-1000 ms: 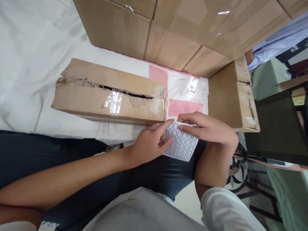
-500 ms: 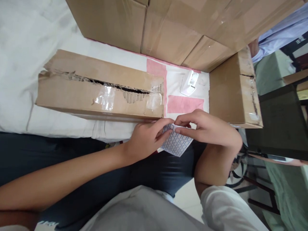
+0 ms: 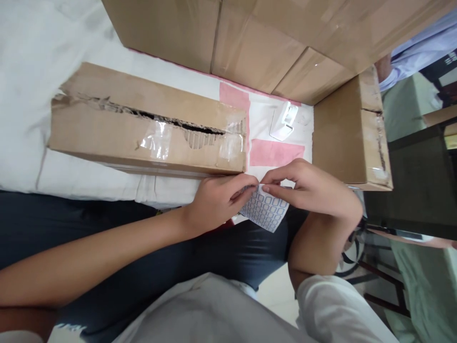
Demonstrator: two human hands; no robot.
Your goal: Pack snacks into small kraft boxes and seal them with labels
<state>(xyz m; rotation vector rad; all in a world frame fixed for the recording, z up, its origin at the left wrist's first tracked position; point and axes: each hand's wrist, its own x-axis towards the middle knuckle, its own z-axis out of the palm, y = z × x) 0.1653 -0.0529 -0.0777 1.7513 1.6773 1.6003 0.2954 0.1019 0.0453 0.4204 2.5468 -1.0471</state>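
Above my lap, both hands hold a sheet of label stickers (image 3: pixel 267 209), white with rows of small blue-bordered rectangles. My left hand (image 3: pixel 221 197) pinches its upper left corner between thumb and fingers. At the top edge, close beside the left fingertips, the thumb and index finger of my right hand (image 3: pixel 293 183) are pinched together. Whether a single label lies between those right fingertips is too small to make out. The sheet hangs tilted, its printed side facing me. Beyond the hands, a small glossy white object (image 3: pixel 284 121) rests on the pink and white cloth.
A long cardboard box (image 3: pixel 150 128) with a torn, taped seam lies left of centre. Large taped cartons (image 3: pixel 250 52) stand behind, and another carton (image 3: pixel 342 133) is at the right. A person's sleeve (image 3: pixel 424 47) shows at the upper right, beside a dark panel (image 3: pixel 421 181).
The view has shifted slightly. The sheet's lower end has swung a little to the right, and the fingertips stay close together at its top edge.
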